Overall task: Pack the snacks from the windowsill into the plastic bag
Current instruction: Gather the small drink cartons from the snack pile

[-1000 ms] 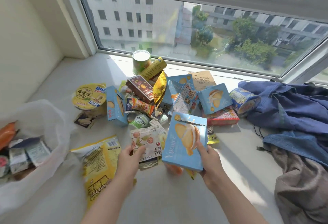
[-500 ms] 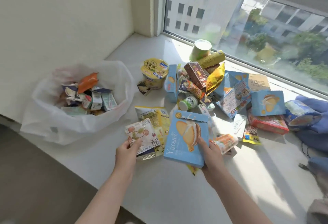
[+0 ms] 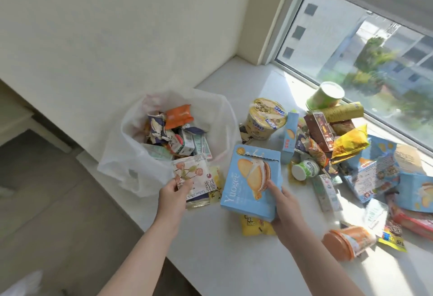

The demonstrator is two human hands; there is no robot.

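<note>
A white plastic bag (image 3: 131, 167) stands open at the left end of the windowsill, partly filled with small packets. My left hand (image 3: 173, 196) pinches a white snack pouch (image 3: 194, 176) with a floral print, just right of the bag's front rim. My right hand (image 3: 284, 209) grips a light blue cookie box (image 3: 248, 183) by its lower right corner, held up above the sill. A heap of snacks lies to the right: a yellow noodle cup (image 3: 266, 118), a green cup (image 3: 325, 95), a yellow chip bag (image 3: 349, 143), more blue boxes.
The white windowsill (image 3: 234, 267) ends at a front edge running down to the left, with floor (image 3: 58, 213) below. An orange cup (image 3: 349, 241) lies on its side near my right forearm. A yellow packet (image 3: 255, 225) lies under the held box. The window glass (image 3: 365, 45) bounds the back.
The view has swung left, bringing the bag toward the middle. Both hands have carried the pouch and the blue box leftward, closer to the bag.
</note>
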